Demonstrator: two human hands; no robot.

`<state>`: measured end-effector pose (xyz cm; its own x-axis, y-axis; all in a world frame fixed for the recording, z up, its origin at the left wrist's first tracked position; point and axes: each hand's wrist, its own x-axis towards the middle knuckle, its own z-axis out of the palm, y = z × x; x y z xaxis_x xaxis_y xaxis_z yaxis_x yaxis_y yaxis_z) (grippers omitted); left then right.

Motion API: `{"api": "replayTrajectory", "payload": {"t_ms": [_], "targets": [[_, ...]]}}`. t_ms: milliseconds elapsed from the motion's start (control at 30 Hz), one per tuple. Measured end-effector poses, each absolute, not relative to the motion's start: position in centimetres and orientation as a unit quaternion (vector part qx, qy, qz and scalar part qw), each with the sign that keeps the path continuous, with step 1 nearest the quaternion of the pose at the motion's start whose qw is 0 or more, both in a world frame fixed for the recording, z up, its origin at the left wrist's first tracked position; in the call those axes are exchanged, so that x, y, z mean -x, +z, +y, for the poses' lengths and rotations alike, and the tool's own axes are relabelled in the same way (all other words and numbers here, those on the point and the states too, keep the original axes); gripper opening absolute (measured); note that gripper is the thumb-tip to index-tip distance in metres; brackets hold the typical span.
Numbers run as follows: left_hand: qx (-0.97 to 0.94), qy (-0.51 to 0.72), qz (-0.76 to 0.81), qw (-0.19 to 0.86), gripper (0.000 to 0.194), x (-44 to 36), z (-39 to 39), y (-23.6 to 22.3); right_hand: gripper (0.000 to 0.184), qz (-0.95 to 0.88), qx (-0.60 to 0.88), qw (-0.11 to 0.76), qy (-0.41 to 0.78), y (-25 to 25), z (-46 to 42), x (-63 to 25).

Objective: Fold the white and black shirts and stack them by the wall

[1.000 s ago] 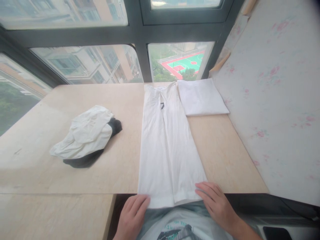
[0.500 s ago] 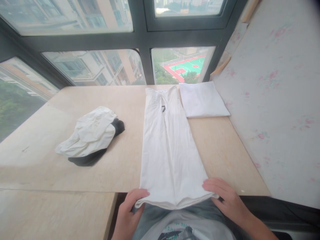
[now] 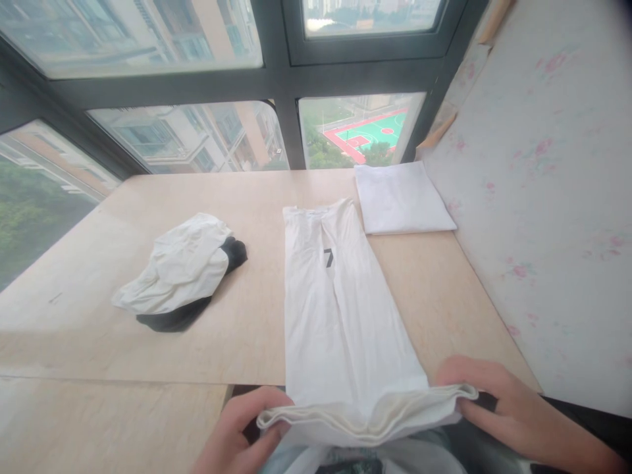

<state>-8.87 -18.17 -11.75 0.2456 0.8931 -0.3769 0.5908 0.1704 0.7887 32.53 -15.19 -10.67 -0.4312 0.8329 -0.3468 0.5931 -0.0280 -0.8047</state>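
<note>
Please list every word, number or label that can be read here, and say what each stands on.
"7": dark figure on the white garment.
Teal lettering on the worn shirt: too blurred to read.
No other text is readable.

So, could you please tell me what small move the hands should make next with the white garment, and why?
Probably fold the near end of the white garment up and away from the body: the left hand and right hand grip its near corners, while its far part lies spread on the table.
</note>
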Motion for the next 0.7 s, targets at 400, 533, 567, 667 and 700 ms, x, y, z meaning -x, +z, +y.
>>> {"api": "replayTrajectory", "payload": {"t_ms": [400,533,567,667,700], "targets": [[-0.590,0.259,0.557,0.525,0.023,9.3,-8.1,-11.5,0.028,-0.727,0.520,0.151,0.423,-11.5,-4.7,-32.4],[-0.567,0.351,0.531,0.522,0.027,9.3,0.3,-8.8,0.032,-0.700,0.513,0.235,0.438,-9.5,3.7,-31.6],[-0.564,0.377,0.525,0.513,0.029,9.2,3.0,-8.7,0.035,-0.682,0.514,0.253,0.455,-9.5,6.5,-31.0],[-0.558,0.424,0.518,0.491,0.030,8.8,11.5,-10.3,0.043,-0.645,0.496,0.311,0.491,-11.2,15.2,-28.5],[-0.555,0.434,0.533,0.469,0.031,8.7,14.1,-11.5,0.044,-0.634,0.496,0.336,0.489,-12.4,18.0,-27.6]]}}
